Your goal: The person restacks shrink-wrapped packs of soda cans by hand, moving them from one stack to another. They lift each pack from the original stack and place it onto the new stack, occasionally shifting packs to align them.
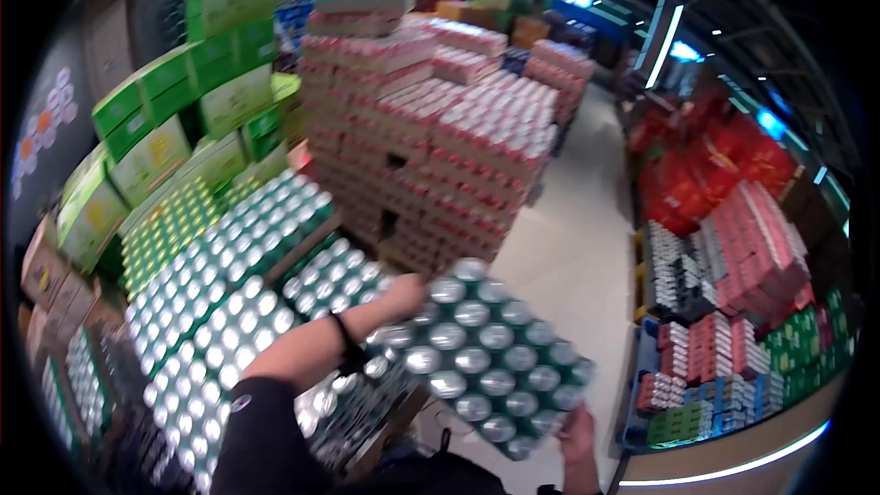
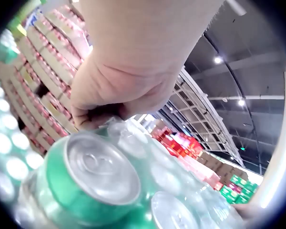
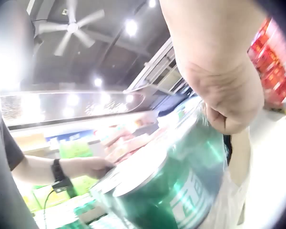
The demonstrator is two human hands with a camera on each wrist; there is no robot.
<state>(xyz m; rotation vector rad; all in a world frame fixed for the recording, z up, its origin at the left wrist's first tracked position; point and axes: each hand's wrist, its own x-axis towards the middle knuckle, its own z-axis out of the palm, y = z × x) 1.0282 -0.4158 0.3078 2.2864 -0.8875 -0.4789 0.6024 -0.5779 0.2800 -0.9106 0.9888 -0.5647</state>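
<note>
A shrink-wrapped pack of green cans (image 1: 495, 357) with silver tops is held up in front of the body, tilted, between both hands. My left hand (image 1: 403, 298) grips its far left end, and in the left wrist view its fingers curl into the plastic wrap beside a can top (image 2: 102, 167). At the opposite, near right end, my right hand (image 1: 577, 435) grips the wrap. The right wrist view shows its curled fingers (image 3: 224, 121) at the film over a green can (image 3: 181, 195); the fingertips are hidden.
Stacked packs of green cans (image 1: 238, 312) lie left of and below the held pack. Behind them stand green boxes (image 1: 156, 92) and a tall pile of pink-topped can trays (image 1: 422, 156). A pale floor aisle (image 1: 568, 202) runs beside it. Red bags (image 1: 706, 165) and more can packs line the right.
</note>
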